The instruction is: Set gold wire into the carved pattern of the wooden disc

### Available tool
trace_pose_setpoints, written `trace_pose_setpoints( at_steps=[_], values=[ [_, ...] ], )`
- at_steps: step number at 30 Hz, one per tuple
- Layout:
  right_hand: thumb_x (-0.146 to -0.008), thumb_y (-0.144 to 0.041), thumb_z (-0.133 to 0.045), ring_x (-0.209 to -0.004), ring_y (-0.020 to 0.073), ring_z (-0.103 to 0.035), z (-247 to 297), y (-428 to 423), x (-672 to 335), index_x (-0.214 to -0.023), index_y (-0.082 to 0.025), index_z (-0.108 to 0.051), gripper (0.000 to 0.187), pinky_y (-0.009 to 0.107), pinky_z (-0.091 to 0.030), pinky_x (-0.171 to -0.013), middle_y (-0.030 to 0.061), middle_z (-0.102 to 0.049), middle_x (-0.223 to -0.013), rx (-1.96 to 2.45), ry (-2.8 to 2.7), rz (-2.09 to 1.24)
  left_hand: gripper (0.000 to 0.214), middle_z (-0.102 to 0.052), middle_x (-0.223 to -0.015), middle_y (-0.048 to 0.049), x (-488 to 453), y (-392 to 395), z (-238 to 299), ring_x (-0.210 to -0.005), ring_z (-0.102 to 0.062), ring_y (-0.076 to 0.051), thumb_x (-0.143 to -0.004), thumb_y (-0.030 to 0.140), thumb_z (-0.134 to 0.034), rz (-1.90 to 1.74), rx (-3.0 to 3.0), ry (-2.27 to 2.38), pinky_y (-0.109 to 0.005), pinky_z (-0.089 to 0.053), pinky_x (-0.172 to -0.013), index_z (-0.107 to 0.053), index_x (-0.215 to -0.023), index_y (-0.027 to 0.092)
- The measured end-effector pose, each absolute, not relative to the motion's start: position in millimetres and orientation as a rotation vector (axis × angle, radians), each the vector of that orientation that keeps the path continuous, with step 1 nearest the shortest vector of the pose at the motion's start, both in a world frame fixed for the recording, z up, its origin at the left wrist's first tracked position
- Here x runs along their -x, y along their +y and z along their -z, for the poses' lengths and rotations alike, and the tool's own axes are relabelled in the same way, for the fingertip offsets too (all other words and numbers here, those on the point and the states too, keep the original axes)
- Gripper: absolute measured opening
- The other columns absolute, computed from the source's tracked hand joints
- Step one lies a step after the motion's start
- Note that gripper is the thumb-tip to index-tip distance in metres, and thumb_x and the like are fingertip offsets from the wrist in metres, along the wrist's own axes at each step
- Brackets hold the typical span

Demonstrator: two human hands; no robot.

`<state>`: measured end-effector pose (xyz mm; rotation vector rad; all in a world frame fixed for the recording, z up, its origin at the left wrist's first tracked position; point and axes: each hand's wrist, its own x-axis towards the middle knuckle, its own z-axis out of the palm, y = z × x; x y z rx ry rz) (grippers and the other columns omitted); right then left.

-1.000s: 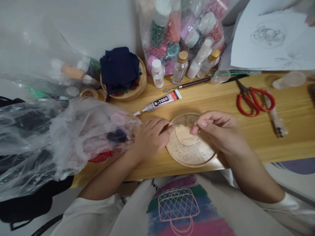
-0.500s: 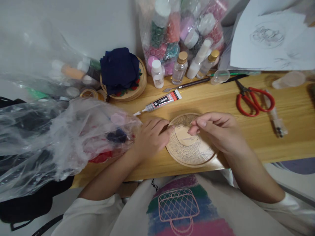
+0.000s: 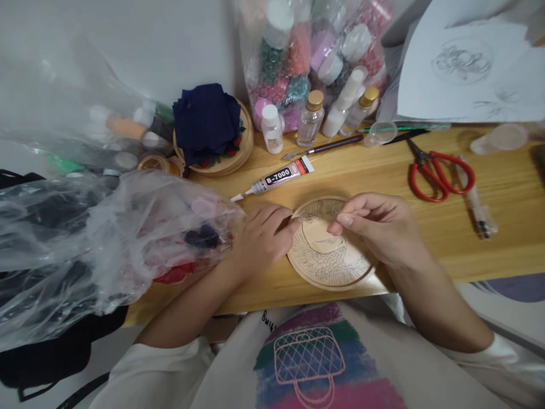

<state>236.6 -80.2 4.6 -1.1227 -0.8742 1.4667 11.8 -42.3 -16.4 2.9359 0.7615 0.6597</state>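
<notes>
A round wooden disc (image 3: 323,267) with a fine line drawing of a bird lies near the front edge of the wooden table (image 3: 502,238). My left hand (image 3: 261,238) rests at the disc's left rim, fingers curled and pressed on its edge. My right hand (image 3: 377,224) hovers over the disc's upper right part. Its thumb and fingers are pinched together; what they hold is too small to make out.
A B-7000 glue tube (image 3: 276,177) lies just behind the disc. Red scissors (image 3: 438,170) are at the right, small bottles (image 3: 310,116) and a bag of coloured pots (image 3: 306,51) at the back. A large crumpled plastic bag (image 3: 106,238) fills the left.
My right hand's pinched fingertips have shifted slightly over the disc's upper part. My left hand has stayed at the rim.
</notes>
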Motion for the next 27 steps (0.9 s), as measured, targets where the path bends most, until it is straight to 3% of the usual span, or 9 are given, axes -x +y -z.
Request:
trace_pose_setpoints(
  at_steps=[9,16,27],
  values=[
    [-0.082,-0.038,-0.078,-0.059,0.0092,-0.068,-1.6,-82.1,-237.9,-0.078,-0.023,-0.077,0.015,0.019,-0.057,-0.058,0.001,-0.076,-0.071,1.091,-0.836,-1.527,0.018,-0.069,-0.099,-0.0082,-13.0,-42.8,16.3,-0.091,-0.062,-0.02,-0.1,0.017,-0.049,-0.669,-2.938,0.776,-0.034,-0.05,-0.078,-0.066,-0.104,0.016],
    [-0.082,-0.038,-0.078,-0.058,0.0091,-0.068,1.9,-82.1,-239.3,-0.085,-0.025,-0.079,0.014,0.019,-0.056,-0.057,0.0011,-0.077,-0.073,1.085,-0.806,-1.533,0.017,-0.069,-0.099,-0.0072,-12.6,-42.7,16.0,-0.092,-0.062,-0.02,-0.099,0.017,-0.05,-0.66,-2.945,0.78,-0.033,-0.05,-0.079,-0.066,-0.104,0.016],
    [-0.077,-0.036,-0.082,-0.056,0.0104,-0.069,1.4,-83.4,-238.4,-0.08,-0.026,-0.079,0.011,0.021,-0.059,-0.055,0.0,-0.076,-0.07,1.115,-0.822,-1.499,0.019,-0.069,-0.1,-0.0077,-12.1,-43.2,15.7,-0.093,-0.061,-0.02,-0.099,0.017,-0.048,-0.637,-2.943,0.781,-0.034,-0.05,-0.079,-0.066,-0.106,0.017]
  ],
)
